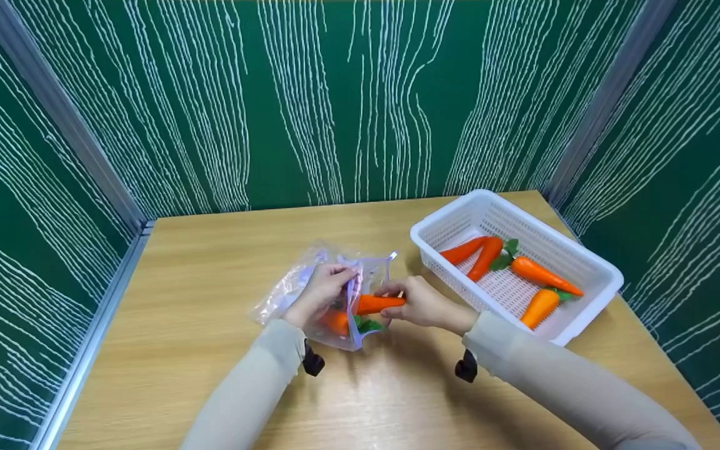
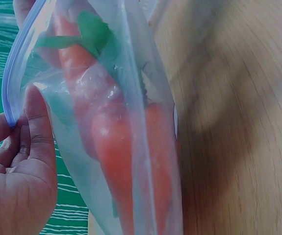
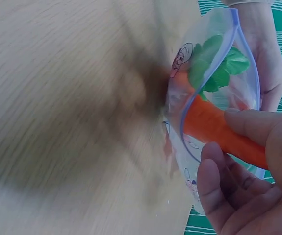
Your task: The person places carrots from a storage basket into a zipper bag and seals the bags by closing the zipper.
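A clear zip bag with a purple zip edge lies tilted on the table, its mouth facing right. My left hand pinches the bag's zip edge, as the left wrist view shows at the bag's rim. Several carrots show through the plastic, with green leaves near the mouth. My right hand holds an orange carrot between thumb and fingers, partly inside the bag's mouth. In the right wrist view, that carrot passes the zip edge, beside green leaves.
At the right stands a white perforated basket holding several carrots, some with green leaves. Green panels with white wavy lines enclose the wooden table at the back and sides. Small black wrist cameras hang below both sleeves.
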Action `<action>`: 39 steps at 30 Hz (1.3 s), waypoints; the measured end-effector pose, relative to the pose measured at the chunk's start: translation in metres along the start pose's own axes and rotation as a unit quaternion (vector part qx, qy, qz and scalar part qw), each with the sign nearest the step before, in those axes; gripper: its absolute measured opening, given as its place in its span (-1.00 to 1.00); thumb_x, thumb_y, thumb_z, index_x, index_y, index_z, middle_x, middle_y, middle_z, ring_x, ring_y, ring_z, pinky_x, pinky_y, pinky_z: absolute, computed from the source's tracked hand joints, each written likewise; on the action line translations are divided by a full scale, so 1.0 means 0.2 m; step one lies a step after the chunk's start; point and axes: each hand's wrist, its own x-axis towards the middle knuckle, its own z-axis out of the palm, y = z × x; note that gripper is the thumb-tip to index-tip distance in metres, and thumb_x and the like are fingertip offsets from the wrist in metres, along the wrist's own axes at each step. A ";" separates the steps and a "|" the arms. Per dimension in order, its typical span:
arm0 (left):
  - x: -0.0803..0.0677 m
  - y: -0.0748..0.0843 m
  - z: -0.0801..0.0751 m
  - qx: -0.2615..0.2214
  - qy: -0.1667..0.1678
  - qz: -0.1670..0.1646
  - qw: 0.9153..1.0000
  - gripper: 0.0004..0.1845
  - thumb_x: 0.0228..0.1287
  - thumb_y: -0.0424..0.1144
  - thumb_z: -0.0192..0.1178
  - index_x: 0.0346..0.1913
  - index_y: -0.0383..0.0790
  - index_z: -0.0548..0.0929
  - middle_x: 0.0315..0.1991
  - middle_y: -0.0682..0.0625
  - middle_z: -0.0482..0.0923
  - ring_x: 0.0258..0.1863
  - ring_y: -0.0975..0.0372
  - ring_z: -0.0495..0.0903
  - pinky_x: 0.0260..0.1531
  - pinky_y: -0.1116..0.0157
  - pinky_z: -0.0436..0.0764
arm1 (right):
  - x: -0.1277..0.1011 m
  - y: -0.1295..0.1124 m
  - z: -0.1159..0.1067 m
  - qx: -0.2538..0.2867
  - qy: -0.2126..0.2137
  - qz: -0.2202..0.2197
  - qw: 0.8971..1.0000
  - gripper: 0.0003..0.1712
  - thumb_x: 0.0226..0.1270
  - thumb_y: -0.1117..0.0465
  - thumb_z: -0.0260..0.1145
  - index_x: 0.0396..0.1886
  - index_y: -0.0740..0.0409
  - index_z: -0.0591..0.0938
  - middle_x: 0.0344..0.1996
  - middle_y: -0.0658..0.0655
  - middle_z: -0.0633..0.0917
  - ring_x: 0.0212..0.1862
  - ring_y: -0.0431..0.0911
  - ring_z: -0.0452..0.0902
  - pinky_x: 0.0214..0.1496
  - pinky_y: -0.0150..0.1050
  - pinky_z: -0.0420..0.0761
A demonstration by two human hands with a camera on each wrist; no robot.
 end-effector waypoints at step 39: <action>-0.01 0.01 -0.01 -0.006 0.003 -0.002 1.000 -0.67 0.68 -0.32 0.14 0.09 -0.62 0.71 -0.47 0.11 0.60 -0.49 0.37 0.55 -0.31 0.40 0.60 | -0.06 0.00 -0.05 0.079 0.011 0.103 0.992 -0.86 0.50 0.26 0.41 -0.25 0.25 0.76 -0.47 0.15 0.75 -0.54 -0.23 0.54 -0.49 -0.42 0.56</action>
